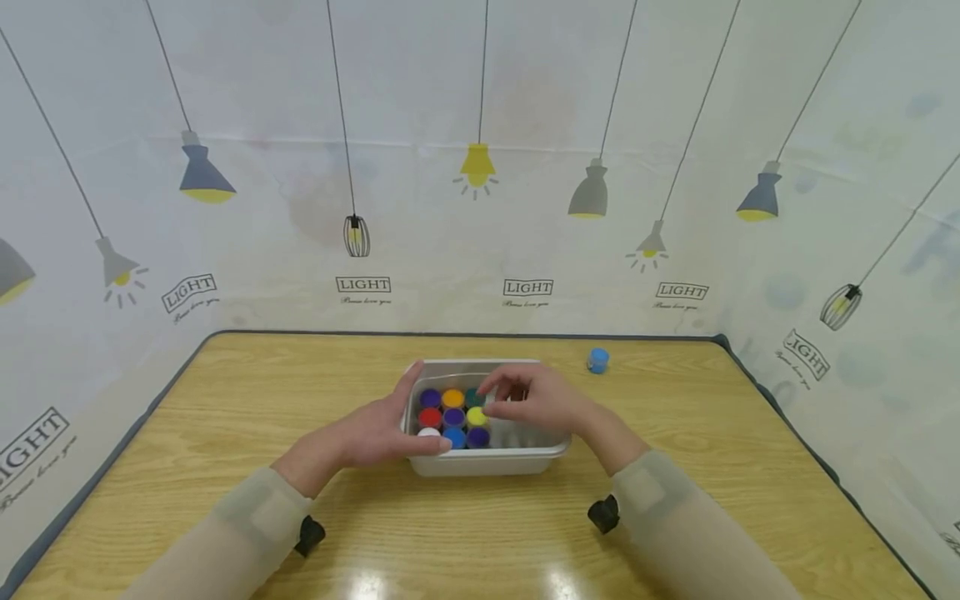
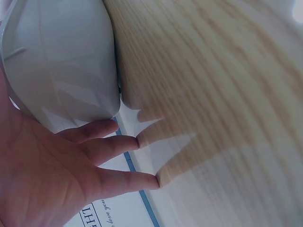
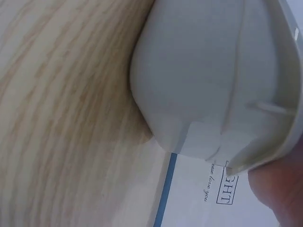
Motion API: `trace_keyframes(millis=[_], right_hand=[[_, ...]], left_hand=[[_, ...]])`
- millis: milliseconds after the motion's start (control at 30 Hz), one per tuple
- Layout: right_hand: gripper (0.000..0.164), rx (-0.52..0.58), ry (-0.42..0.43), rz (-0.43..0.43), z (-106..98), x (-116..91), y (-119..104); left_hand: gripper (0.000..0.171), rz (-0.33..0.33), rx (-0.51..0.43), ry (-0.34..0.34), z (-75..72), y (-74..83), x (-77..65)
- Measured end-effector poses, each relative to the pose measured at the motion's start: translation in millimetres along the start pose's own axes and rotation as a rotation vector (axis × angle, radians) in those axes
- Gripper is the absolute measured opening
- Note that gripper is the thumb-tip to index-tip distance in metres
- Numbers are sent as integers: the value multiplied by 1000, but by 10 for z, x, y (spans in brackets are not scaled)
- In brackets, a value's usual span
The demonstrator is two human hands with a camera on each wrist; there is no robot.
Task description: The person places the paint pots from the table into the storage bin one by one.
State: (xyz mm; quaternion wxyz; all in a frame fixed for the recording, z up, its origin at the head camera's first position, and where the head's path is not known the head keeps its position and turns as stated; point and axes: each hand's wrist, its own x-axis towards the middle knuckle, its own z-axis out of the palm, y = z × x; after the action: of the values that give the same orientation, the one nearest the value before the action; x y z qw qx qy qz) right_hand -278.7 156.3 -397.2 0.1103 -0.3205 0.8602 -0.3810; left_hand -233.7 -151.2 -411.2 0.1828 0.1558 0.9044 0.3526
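A white plastic tub (image 1: 483, 463) stands on the table, with several small paint pots in its left part, their lids red (image 1: 430, 418), orange (image 1: 452, 399), yellow (image 1: 477, 416), dark green (image 1: 471, 395), blue (image 1: 454, 438), purple and white. My left hand (image 1: 378, 429) rests at the tub's left end, its thumb over the near rim by the blue lid. In the left wrist view its fingers (image 2: 128, 181) stretch out straight beside the tub's wall. My right hand (image 1: 543, 396) reaches into the tub; its bent fingers and thumb are at the dark green and yellow pots. Whether it pinches one is unclear.
One blue pot (image 1: 597, 360) stands apart on the wooden table (image 1: 465, 533), toward the back right. A pale backdrop (image 1: 420, 183) printed with lamps rises behind the table and along its sides.
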Motion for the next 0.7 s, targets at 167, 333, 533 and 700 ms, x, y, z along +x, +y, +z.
trace_keyframes(millis=[167, 333, 533, 700], right_hand=[[27, 30, 86, 30, -155, -52, 36], [26, -1, 181, 99, -337, -140, 177], [27, -32, 244, 146, -544, -294, 371], [29, -58, 268, 182, -677, -429, 557]], left_hand=[[133, -5, -10, -6, 0, 7, -3], [133, -8, -6, -1, 2, -9, 1], [134, 5, -3, 1, 0, -19, 6], [134, -2, -6, -2, 1, -20, -1]])
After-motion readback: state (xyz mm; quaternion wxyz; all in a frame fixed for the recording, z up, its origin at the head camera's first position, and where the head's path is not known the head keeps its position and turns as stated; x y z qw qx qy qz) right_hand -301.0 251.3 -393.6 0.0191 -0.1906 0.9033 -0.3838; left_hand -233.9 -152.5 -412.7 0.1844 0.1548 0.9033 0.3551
